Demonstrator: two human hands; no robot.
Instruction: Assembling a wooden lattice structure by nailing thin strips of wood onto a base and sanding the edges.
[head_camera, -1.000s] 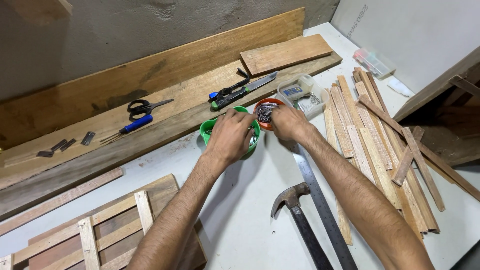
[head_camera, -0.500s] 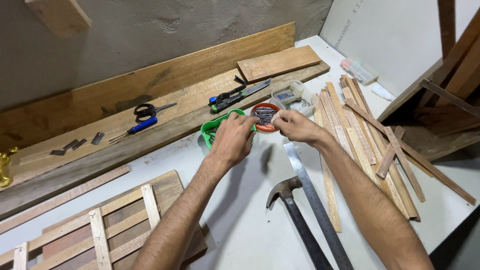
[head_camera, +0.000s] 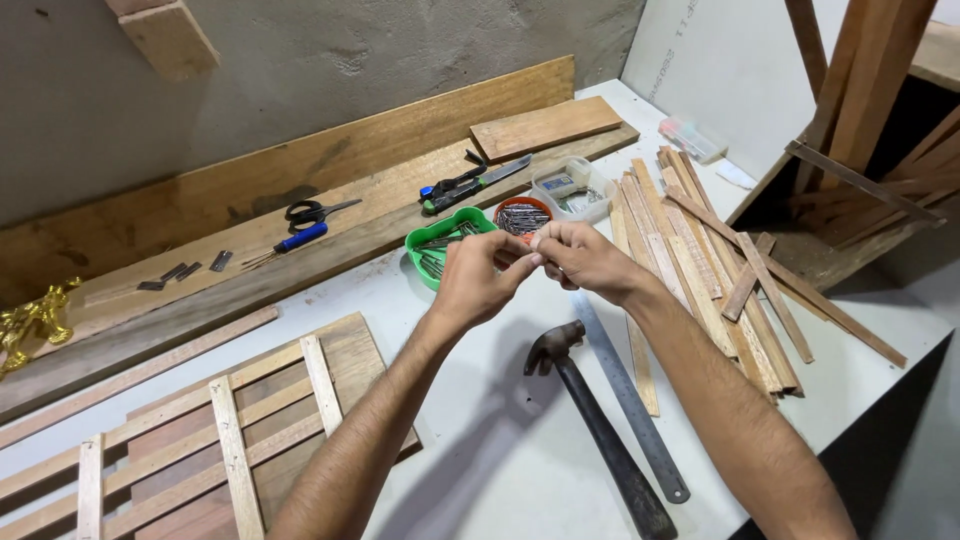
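Both hands meet above the white worktop (head_camera: 470, 440), just in front of two small containers of nails. The left hand (head_camera: 478, 278) and the right hand (head_camera: 585, 258) have their fingers pinched narrow and touching at the tips, apparently around something very small — likely a nail, though it is too small to tell. Just behind the hands sit a green tray (head_camera: 440, 243) holding nails and a round orange bowl (head_camera: 521, 213) also filled with nails, the two side by side. Behind the bowl is a clear plastic box (head_camera: 572, 187). Below the hands a claw hammer (head_camera: 595, 425) lies on the worktop, with a metal ruler (head_camera: 630, 397) just beside it on the right. A heap of thin wooden strips (head_camera: 700, 255) spreads out to the right. To the lower left lies a slatted wooden frame (head_camera: 210, 430). On the long plank (head_camera: 300, 215) at the back rest black scissors (head_camera: 315, 211), a blue-handled tool (head_camera: 295, 240) and a utility knife (head_camera: 470, 185).
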